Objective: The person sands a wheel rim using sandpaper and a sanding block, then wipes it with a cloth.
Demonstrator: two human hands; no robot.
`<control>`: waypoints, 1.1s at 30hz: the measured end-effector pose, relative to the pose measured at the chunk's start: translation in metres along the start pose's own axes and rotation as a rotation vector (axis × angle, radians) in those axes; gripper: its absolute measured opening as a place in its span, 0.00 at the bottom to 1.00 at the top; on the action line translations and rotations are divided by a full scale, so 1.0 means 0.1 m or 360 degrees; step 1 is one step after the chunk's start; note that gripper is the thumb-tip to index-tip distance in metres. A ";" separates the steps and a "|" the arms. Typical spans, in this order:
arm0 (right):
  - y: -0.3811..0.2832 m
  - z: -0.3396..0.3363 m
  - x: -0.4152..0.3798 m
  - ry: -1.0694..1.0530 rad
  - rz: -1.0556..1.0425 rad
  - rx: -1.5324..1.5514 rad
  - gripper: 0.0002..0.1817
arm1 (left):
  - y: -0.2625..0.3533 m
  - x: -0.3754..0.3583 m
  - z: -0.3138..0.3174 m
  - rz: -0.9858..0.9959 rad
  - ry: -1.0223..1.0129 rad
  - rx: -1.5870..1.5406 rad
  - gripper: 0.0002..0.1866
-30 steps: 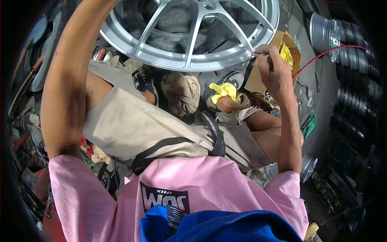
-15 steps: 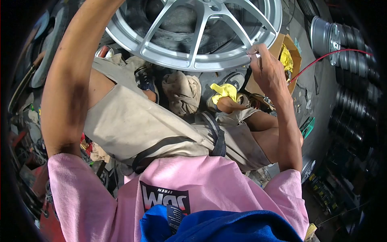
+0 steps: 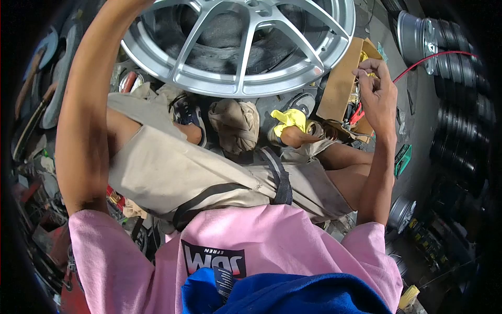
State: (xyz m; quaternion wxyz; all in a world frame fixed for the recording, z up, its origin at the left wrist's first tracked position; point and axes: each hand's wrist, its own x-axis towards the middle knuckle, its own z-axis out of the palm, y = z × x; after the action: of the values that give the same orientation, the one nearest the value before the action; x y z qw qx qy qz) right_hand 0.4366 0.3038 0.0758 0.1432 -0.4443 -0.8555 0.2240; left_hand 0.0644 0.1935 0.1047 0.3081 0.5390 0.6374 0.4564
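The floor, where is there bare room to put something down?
Grey floor looks bare between the green thing and the stacked rims. It's crowded behind the silver wheel, where a tire shows, and in the clutter at left.

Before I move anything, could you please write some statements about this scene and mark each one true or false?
1. The wheel is silver. True.
2. The right hand grips the wheel. False: it is apart from the wheel, in front of the box in this view.
3. The left hand is out of view. True.
4. The right hand is stretched flat. False: its fingers are bent.
5. The shirt is pink. True.
6. The box is blue. False: it is brown.
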 end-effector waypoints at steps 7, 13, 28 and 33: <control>0.35 -0.11 -0.21 -0.0403 0.0107 -0.0214 0.05 | -0.02 0.00 -0.03 -0.0127 0.0041 0.0145 0.07; 0.24 -0.16 -0.21 -0.0237 -0.0029 -0.0187 0.06 | 0.01 0.08 0.21 -0.0097 -0.0056 0.0163 0.07; -0.09 0.17 -0.24 -0.0252 -0.0090 0.0275 0.09 | 0.32 0.08 0.58 -0.0272 -0.0397 -0.0074 0.08; -0.20 0.32 -0.12 -0.0251 -0.0227 0.0268 0.10 | 0.30 0.06 0.55 -0.0203 -0.0386 0.0010 0.08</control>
State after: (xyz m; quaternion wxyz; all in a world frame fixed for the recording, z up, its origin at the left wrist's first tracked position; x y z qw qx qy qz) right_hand 0.4157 0.2755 0.0576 0.1279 -0.3498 -0.8718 0.3183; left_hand 0.1237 0.2129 0.1111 0.4095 0.5495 0.6299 0.3655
